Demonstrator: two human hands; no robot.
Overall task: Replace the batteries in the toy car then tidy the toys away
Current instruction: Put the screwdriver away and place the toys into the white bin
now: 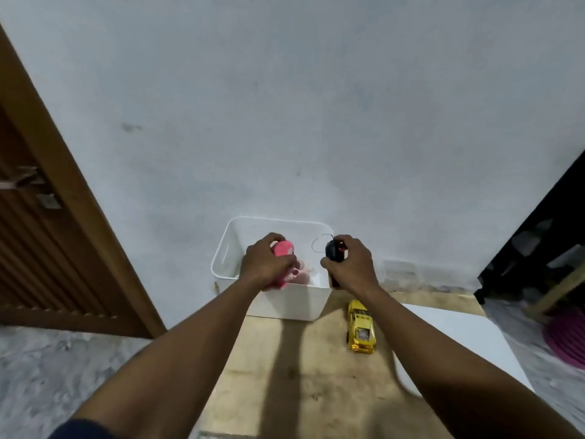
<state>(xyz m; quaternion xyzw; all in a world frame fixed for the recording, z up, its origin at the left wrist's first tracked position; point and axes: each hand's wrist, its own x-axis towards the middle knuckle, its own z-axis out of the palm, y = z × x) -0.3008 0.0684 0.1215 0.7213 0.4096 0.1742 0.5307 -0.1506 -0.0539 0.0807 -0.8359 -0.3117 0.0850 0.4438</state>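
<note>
Tidying seems under way: the left hand (266,264) curls its fingers round a pink plush toy (282,249) above the white bin (285,304), and the right hand (353,264) clamps its fingers on a black remote (333,252) over the bin's right end, likely for dropping in. The yellow toy car (361,327) lies just beside the bin's near right corner, untouched

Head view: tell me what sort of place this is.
Probably a room in a home: a plain pale wall, a brown wooden door on the left, and a white bin holding toys near a yellow toy car.
</note>
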